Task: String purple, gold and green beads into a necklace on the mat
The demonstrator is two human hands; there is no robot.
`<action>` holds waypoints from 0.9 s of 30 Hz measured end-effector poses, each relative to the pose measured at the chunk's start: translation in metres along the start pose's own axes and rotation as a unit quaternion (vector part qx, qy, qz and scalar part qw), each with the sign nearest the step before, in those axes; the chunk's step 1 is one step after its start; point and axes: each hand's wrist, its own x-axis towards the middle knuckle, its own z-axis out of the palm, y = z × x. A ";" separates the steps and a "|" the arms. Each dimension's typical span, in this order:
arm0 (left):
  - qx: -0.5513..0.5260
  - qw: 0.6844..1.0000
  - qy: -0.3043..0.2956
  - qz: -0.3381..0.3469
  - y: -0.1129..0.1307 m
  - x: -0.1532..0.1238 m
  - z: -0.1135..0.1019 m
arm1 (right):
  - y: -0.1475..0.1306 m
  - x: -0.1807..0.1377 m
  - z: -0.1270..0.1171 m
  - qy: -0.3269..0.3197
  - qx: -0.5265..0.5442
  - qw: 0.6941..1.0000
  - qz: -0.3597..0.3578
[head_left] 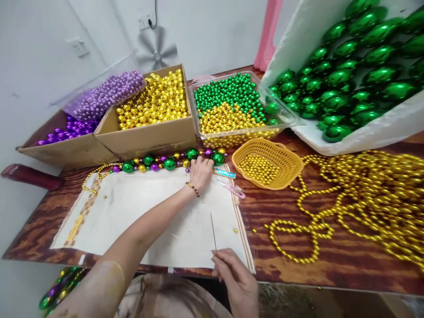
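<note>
A strand of large green, purple and gold beads (170, 163) lies along the far edge of a white cloth (142, 212). My left hand (201, 173) reaches across the cloth, its fingers bent down and closed on the strand near its right part. The fingertips are partly hidden among the beads. Close to the front edge of the table, my right hand (236, 280) pinches a long thin needle (213, 230) that points up and away. Right of my left hand lie a small blue packet (225, 173) and pink-handled thread snips (232, 189).
Cardboard boxes (145, 137) of purple and gold beads stand at the back, with a clear plastic tub (198, 126) beside them. An orange basket (291, 168) holds small gold beads. Gold bead chains (371, 203) spread at right below a white foam box (374, 132) of green baubles.
</note>
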 end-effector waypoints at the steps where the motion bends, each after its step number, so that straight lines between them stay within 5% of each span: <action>1: -0.001 1.000 0.000 -0.001 0.000 0.001 0.001 | -0.001 0.001 0.001 0.003 -0.003 1.000 0.004; 5: -0.039 0.999 0.017 -0.007 -0.006 0.000 -0.004 | -0.004 0.006 0.002 0.007 -0.025 1.000 0.016; 8: -0.257 0.963 0.068 -0.035 -0.021 -0.018 -0.021 | -0.006 0.011 0.006 0.010 -0.048 0.999 0.003; 10: -0.480 0.870 0.070 -0.088 -0.035 -0.040 -0.038 | -0.009 0.016 0.011 0.010 -0.062 0.998 -0.009; 14: -0.785 0.578 -0.003 -0.222 -0.064 -0.092 -0.074 | -0.023 0.028 0.028 -0.034 -0.106 0.994 -0.014; 17: -0.851 0.460 -0.010 -0.253 -0.077 -0.123 -0.092 | -0.036 0.035 0.043 -0.070 -0.147 0.986 -0.043; 21: -0.881 0.396 -0.002 -0.258 -0.082 -0.143 -0.101 | -0.048 0.041 0.059 -0.077 -0.181 0.977 -0.080; 27: -0.899 0.368 0.013 -0.236 -0.089 -0.152 -0.103 | -0.056 0.040 0.068 -0.067 -0.216 0.971 -0.079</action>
